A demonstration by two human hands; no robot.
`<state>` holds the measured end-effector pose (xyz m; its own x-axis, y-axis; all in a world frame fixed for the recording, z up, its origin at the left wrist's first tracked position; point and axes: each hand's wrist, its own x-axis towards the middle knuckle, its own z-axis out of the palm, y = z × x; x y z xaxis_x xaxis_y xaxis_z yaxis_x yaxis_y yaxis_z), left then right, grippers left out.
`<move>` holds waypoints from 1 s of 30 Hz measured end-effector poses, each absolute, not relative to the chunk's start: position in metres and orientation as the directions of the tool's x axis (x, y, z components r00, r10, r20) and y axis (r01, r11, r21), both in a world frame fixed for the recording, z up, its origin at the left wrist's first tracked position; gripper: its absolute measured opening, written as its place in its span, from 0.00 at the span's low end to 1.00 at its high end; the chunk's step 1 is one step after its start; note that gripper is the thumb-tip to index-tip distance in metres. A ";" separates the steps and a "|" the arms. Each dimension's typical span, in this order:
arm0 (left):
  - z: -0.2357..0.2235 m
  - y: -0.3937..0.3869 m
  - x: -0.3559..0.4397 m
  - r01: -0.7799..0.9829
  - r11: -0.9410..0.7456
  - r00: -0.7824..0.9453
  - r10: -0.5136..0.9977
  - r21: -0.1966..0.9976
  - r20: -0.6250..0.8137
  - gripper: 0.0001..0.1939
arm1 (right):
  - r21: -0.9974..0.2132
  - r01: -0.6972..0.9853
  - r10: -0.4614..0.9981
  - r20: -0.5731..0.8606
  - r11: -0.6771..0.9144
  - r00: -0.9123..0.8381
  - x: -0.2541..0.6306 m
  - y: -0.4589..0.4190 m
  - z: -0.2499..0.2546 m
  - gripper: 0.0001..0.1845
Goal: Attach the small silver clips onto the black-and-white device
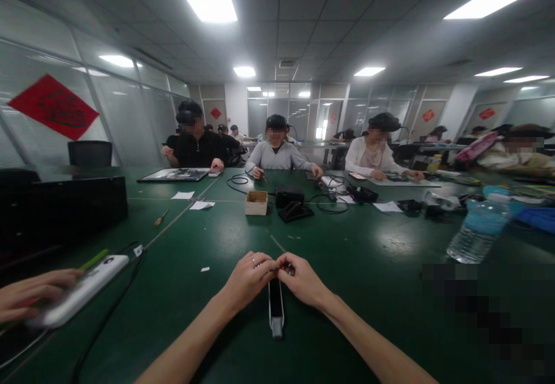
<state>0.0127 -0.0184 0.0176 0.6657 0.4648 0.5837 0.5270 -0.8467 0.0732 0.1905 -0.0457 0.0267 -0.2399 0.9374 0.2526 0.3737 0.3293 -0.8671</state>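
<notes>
A narrow, long piece with a black middle, white side edges and a grey near end lies lengthwise in front of me on the green table. At its far end, my left hand has its fingers closed, with a ring on one of them. My right hand meets it there from the other side, thumb and index finger pinched together. A small dark bit shows between the right fingers, too small to name. Both sets of fingertips touch or nearly touch, and they cover the piece's far end.
Ahead stand a small open cardboard box and a black device with cables. A water bottle is at right. On the left, another person's hand rests on a white power strip, near a brush. Several people sit opposite.
</notes>
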 end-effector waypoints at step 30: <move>0.019 0.006 -0.017 0.675 -0.540 0.519 0.832 0.503 0.195 0.11 | -0.612 0.680 0.914 0.268 0.405 -0.304 0.225 -0.033 0.009 0.05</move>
